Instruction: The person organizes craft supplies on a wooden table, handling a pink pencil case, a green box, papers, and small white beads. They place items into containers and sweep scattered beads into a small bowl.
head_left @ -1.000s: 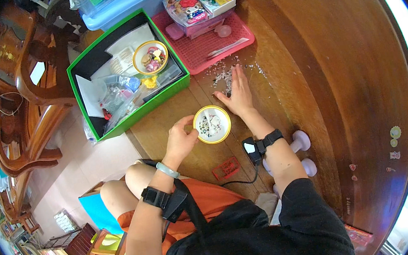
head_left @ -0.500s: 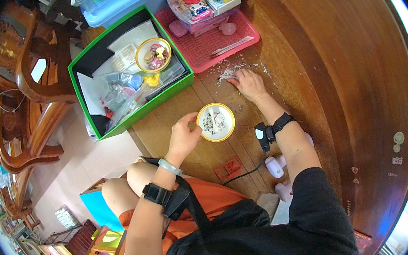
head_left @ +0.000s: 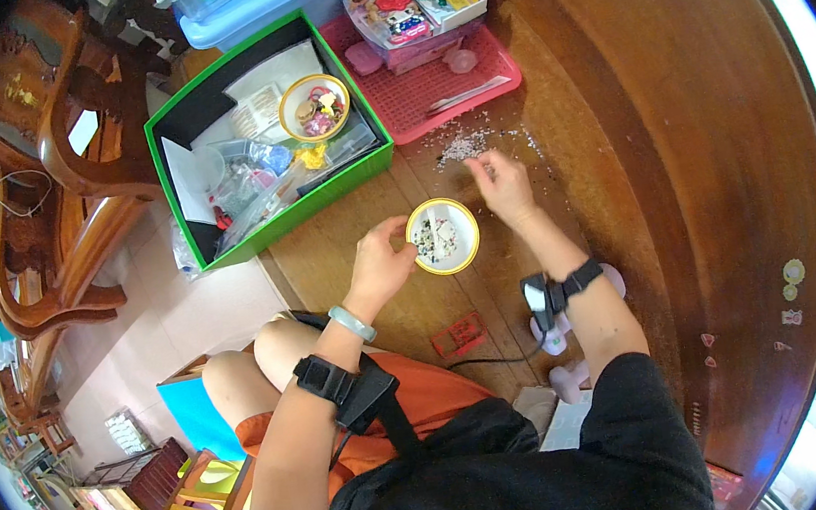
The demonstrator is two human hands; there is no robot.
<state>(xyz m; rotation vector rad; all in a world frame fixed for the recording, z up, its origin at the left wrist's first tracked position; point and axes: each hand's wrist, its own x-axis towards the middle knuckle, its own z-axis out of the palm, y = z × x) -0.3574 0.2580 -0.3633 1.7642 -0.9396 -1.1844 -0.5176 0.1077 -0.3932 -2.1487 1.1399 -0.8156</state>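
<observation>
My left hand (head_left: 384,263) grips the left rim of a small white bowl (head_left: 448,269) with a yellow edge. Inside the bowl lie many tiny dark and light beads. To the right, my right hand (head_left: 505,189) hovers over the wooden table, its thumb and fingers drawn together. Whatever is between those fingertips is too small to make out. Just beyond them, a loose pile of tiny whitish beads (head_left: 462,148) lies on the wood, with stray ones scattered around it.
A green-edged box (head_left: 283,221) at the far left holds plastic bags and a second bowl (head_left: 348,121) of trinkets. Behind the beads is a pink tray (head_left: 505,85) with a packed container (head_left: 405,52). A red plastic frame (head_left: 459,334) lies nearer me.
My right hand has come away from the bead pile, back toward me. The left hand and the bowl have shifted slightly right, closer to the right hand. The view has also moved a little.
</observation>
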